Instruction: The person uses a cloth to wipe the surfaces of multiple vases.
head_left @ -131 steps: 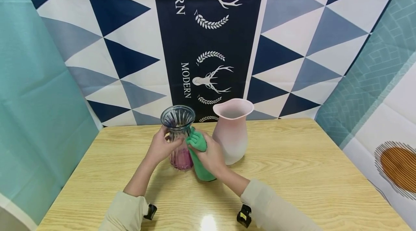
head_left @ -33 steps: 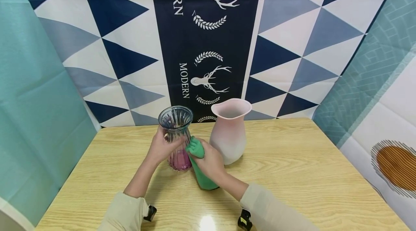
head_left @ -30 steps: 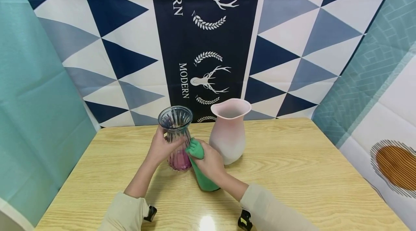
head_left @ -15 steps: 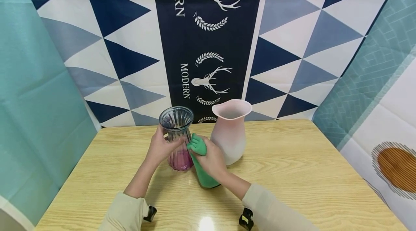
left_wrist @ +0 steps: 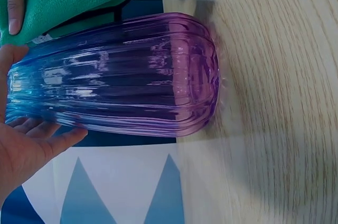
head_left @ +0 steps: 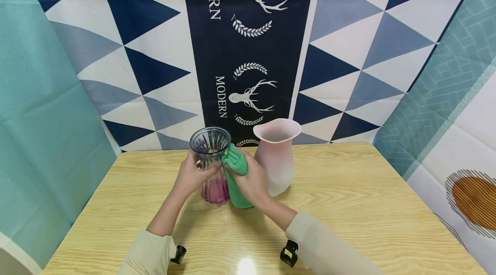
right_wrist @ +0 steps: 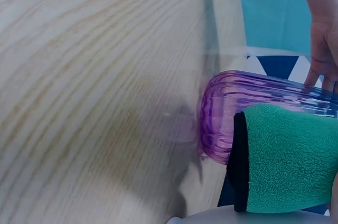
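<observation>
A ribbed glass vase (head_left: 215, 191), bluish at its flared rim and purple-pink at its base, stands upright on the table. My left hand (head_left: 192, 174) grips it below the rim, thumb in front; in the left wrist view its fingers (left_wrist: 66, 140) lie along the glass. Bunched in my right hand (head_left: 253, 180) is a green cloth (head_left: 237, 164), held against the vase's right side near the neck. The cloth's lower part hangs down beside the vase. In the right wrist view, the fuzzy cloth (right_wrist: 290, 160) with its black edging covers part of the purple glass (right_wrist: 222, 118).
Just behind my right hand stands a pink-and-white frosted vase (head_left: 277, 159) with a wavy rim. The wooden table (head_left: 341, 206) ends at a patterned backdrop (head_left: 248, 51), and a teal cloth wall (head_left: 50, 115) borders it on the left.
The cloth and my right hand slid lower along the vase by about one second ago, then rose back up toward its neck. My left hand and the vase stay in place.
</observation>
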A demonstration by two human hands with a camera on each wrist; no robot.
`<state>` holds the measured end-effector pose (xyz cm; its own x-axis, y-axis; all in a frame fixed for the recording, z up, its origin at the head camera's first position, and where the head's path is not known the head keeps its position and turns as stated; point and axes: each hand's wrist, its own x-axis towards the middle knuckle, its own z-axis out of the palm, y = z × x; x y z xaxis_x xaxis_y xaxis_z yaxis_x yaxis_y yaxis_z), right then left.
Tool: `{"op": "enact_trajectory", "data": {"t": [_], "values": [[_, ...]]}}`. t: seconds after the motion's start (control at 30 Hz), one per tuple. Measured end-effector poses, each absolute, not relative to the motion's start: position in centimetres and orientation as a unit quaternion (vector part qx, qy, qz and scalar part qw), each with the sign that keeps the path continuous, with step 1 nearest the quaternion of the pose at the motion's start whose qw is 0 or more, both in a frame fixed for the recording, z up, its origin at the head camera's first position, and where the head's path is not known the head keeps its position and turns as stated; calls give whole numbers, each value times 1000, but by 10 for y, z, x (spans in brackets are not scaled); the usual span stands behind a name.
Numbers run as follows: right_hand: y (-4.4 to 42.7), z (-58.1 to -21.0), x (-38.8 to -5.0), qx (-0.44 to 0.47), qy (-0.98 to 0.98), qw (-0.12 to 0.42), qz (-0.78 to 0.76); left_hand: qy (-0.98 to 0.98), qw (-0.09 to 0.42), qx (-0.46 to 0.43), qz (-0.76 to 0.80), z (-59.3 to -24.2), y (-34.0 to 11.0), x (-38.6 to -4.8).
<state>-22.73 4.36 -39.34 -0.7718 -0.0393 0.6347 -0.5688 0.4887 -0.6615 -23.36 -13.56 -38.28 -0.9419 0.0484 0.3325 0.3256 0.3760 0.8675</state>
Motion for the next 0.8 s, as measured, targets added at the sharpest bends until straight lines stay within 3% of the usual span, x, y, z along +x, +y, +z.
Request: {"op": "enact_trajectory", "data": {"t": [0.33,0.8], "values": [[41,-394,-229,193,-817,282,464,-828,104,-111,-539,-382,-136,-234],[42,-402,-226,189,-837,236,456,-832,90,-115,-535,-381,-139,-233]]}}
